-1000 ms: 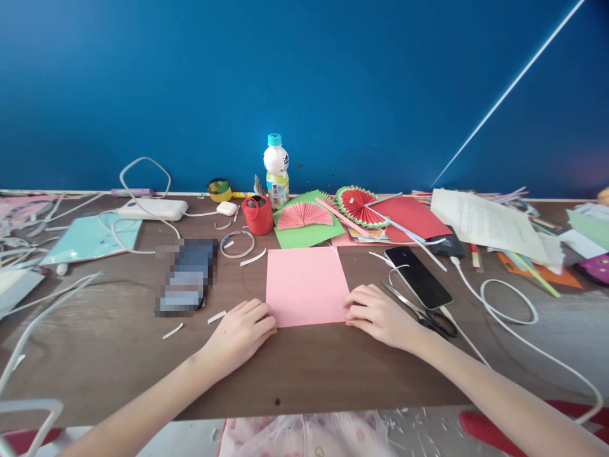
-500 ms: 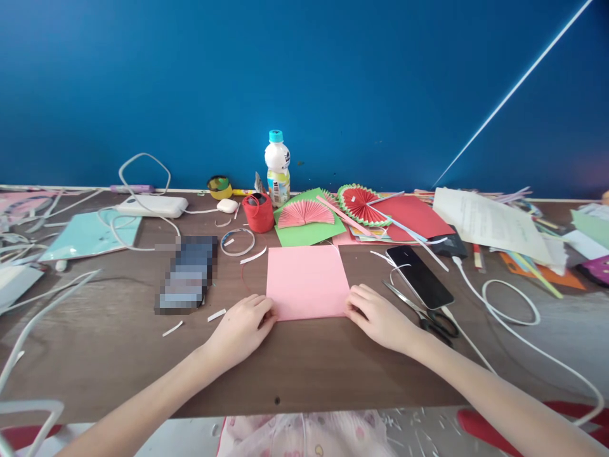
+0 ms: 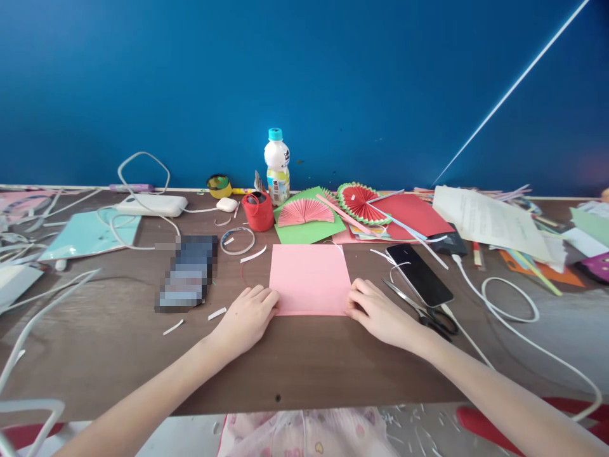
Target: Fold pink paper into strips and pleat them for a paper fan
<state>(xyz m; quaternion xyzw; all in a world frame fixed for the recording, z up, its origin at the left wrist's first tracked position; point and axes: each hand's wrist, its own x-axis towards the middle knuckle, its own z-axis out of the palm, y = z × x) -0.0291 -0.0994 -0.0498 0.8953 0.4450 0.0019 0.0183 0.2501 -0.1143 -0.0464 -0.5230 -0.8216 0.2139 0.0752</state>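
A pink sheet of paper (image 3: 310, 278) lies on the table in front of me, with a narrow fold along its near edge. My left hand (image 3: 254, 312) grips the near left corner, its fingers curled over the edge. At the near right corner my right hand (image 3: 373, 310) pinches the paper in the same way. Fingertips of both hands are partly hidden. Just right of my right hand lie scissors (image 3: 423, 311) with black handles, beside a black phone (image 3: 419, 275).
Behind the sheet are a green paper with a pink pleated fan (image 3: 304, 212), a red-and-green pleated fan (image 3: 359, 202), a red pouch (image 3: 258, 212) and a bottle (image 3: 277, 166). A blurred phone (image 3: 188, 273) lies left. White cables (image 3: 509, 324) and paper scraps (image 3: 217, 314) are scattered about.
The pink sheet has shifted slightly, its left edge a little to the right, and the strip at its near edge shows more plainly. Both hands still hold its near corners.
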